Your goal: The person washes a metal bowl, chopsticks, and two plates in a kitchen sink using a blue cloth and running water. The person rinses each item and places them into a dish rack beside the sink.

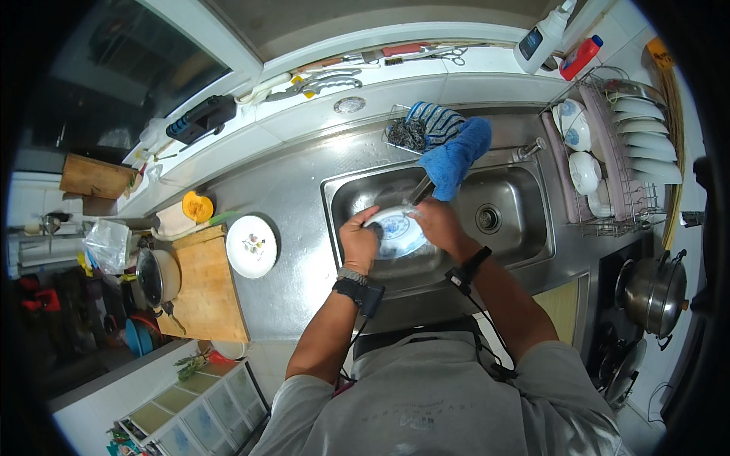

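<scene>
Over the left basin of the steel double sink (333,182), my left hand (360,239) grips the left edge of a white plate with a blue pattern (396,233). Its thumb lies near a dark spot on the plate, too small to identify. My right hand (442,225) closes on the plate's upper right rim. The plate is tilted beneath the faucet (422,190), whose upper part is wrapped in a blue cloth (456,154). A striped cloth (434,121) and a steel wool scourer (408,134) sit in a wire basket behind the sink.
A patterned white plate (251,247) lies on the steel counter at left, beside a wooden cutting board (208,290) bearing a lidded pot (158,277). At right stands a dish rack (616,228) with bowls and plates. Scissors (453,55) and other tools line the sill.
</scene>
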`<state>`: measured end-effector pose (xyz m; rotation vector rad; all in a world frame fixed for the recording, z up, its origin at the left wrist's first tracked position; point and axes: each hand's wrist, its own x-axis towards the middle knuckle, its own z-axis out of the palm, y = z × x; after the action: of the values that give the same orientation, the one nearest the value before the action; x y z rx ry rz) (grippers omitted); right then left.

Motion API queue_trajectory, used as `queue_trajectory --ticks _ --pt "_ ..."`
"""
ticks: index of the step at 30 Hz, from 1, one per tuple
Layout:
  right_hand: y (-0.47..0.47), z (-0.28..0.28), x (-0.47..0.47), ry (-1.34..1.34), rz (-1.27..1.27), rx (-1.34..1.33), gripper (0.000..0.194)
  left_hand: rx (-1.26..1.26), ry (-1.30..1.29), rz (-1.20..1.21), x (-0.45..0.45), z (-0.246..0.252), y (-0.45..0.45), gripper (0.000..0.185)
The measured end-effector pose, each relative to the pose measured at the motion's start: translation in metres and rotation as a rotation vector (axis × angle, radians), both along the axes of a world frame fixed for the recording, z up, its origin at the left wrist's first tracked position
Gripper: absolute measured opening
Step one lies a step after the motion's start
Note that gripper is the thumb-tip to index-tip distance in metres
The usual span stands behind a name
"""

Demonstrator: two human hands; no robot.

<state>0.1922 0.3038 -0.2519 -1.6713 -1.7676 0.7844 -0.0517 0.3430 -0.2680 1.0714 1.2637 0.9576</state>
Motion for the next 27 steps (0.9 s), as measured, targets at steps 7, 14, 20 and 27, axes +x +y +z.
queue_trajectory --ticks 7,14,20,27 --pt "-0.029 -0.035 -0.014 0.543 -0.319 -0.341 0.036 -0.511 -0.301 0.386 -0.005 -0.05 -0.025 0.045" --pt "-0.023 -0.006 -0.011 -0.401 0.102 0.089 0.03 -0.122 0.096 -0.142 -0.01 -0.036 -0.028 0.048" --pt "0.003 0.02 -0.03 -0.48 0.233 0.36 0.011 0.21 0.517 -0.303 0.026 -0.005 -0.013 0.062" --pt "-0.002 -0.018 0.022 0.234 -0.167 -0.166 0.03 -0.44 -0.195 0.161 0.004 -0.03 -0.002 0.041"
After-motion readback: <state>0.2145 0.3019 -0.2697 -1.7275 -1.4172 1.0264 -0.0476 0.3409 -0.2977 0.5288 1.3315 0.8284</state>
